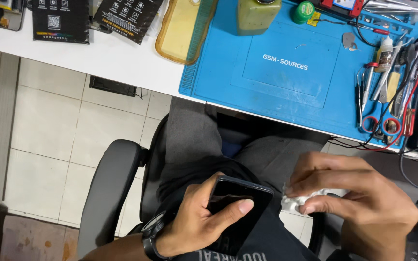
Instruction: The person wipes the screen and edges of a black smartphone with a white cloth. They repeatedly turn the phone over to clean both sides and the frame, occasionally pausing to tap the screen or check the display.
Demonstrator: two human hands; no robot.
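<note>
Left hand (194, 220) grasping a black slab phone (235, 203), right hand (359, 203) clenching white cloth (293, 202); two black rectangular packages (61, 19) on white desk (107, 55)

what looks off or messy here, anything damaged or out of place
No damage shows. The dark phone in the left hand looks intact; the right hand grips a crumpled white tissue. The yellowed clear phone case straddles the blue mat edge, and tools lie jumbled at its right side.

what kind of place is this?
Probably a phone repair bench: a blue work mat on a white table, tweezers and small tools at its edge, and a dark phone in the left hand.
</note>
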